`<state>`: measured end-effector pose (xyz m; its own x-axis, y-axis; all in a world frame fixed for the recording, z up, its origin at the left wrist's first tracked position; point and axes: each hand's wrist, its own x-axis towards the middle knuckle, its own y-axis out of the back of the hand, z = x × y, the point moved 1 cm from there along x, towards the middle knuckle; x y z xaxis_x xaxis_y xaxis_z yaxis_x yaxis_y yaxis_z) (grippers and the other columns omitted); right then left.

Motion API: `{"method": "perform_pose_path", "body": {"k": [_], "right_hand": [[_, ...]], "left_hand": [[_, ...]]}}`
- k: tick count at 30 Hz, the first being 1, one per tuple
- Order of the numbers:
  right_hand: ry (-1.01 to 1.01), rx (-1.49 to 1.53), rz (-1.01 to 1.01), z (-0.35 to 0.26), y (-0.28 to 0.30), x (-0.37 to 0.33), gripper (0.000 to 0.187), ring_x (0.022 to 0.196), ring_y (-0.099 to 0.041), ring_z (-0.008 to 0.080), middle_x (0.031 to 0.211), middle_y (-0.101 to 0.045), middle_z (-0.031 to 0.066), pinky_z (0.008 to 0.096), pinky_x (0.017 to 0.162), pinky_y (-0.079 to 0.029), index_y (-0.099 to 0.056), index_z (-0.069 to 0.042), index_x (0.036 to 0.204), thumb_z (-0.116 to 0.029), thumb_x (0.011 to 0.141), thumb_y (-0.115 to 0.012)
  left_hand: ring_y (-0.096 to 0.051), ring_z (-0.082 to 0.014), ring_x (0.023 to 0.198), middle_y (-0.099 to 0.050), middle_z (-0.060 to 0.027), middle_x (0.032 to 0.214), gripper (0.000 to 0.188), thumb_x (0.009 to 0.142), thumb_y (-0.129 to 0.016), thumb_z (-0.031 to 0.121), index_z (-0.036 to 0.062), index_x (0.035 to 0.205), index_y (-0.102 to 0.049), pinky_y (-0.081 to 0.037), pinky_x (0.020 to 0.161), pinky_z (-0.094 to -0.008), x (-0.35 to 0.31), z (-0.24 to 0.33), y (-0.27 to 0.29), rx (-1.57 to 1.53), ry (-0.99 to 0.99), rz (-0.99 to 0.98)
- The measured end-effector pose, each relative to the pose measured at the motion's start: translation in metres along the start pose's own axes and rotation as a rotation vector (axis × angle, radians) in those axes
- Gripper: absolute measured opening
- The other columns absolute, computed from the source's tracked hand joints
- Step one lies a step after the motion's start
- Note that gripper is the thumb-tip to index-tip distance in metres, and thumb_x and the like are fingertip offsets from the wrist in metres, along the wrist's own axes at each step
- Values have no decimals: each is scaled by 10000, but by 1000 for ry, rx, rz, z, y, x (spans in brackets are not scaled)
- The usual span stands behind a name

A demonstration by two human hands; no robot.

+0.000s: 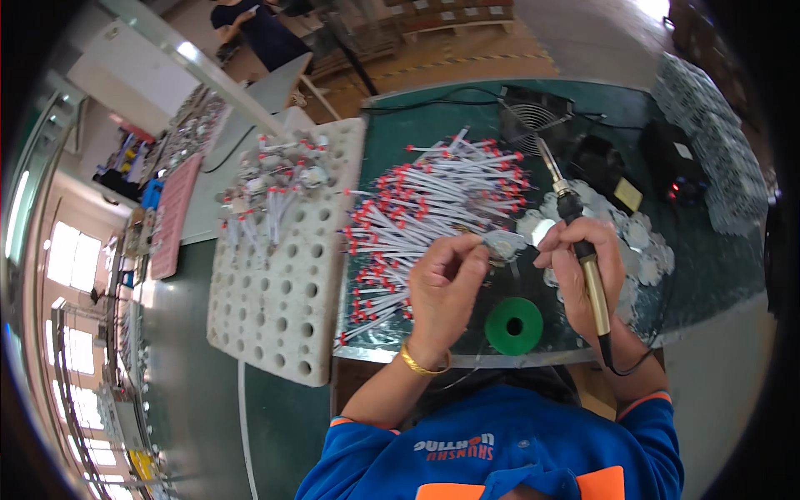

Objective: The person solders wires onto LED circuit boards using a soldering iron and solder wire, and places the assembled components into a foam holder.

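Between the thumb and fingertips of my left hand (pixel 450 283) is a small round silver-grey disc (pixel 504 246). My right hand (pixel 592 267) is closed around a soldering iron (pixel 592 287) with a gold and black handle, its metal tip pointing away from me. The right fingertips come close to the disc; whether they touch it I cannot tell. Just beyond my left hand lies a big heap of white wires (pixel 433 200) with red ends. A pile of pale flat discs (pixel 646 254) spreads around and behind my right hand. A green solder spool (pixel 500 337) stands between my forearms.
A white foam board (pixel 258 321) with rows of holes stands at left, bearing assembled pieces. Behind are a black fan (pixel 533 117), a yellow sponge (pixel 627 196) and a black box (pixel 671 158) with a red light. Stacked grey parts (pixel 708 142) line the right. Another person (pixel 267 37) stands far off.
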<state>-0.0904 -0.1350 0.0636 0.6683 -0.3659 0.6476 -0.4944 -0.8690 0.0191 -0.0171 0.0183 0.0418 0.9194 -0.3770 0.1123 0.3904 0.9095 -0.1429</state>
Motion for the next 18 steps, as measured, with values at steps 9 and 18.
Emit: {"method": "perform_pose_path", "body": {"k": [9, 18], "right_hand": [[334, -151, -144, -7, 37, -18, 535, 555, -449, 219, 722, -600, 87, 369, 653, -366, -545, -7, 904, -533, 850, -463], [324, -106, -284, -16, 47, -15, 267, 526, -441, 187, 607, -460, 19, 352, 629, -310, -606, -43, 934, -220, 733, -613]], "left_hand": [[-471, -23, 613, -545, 15, 738, 84, 807, -605, 29, -16, 876, -619, -371, 540, -170, 6, 7, -12, -7, -19, -50], [-564, -54, 696, -616, -19, 761, 131, 820, -613, 80, -1, 923, -623, -443, 624, -179, 5, 19, -9, -114, 151, -142]]}}
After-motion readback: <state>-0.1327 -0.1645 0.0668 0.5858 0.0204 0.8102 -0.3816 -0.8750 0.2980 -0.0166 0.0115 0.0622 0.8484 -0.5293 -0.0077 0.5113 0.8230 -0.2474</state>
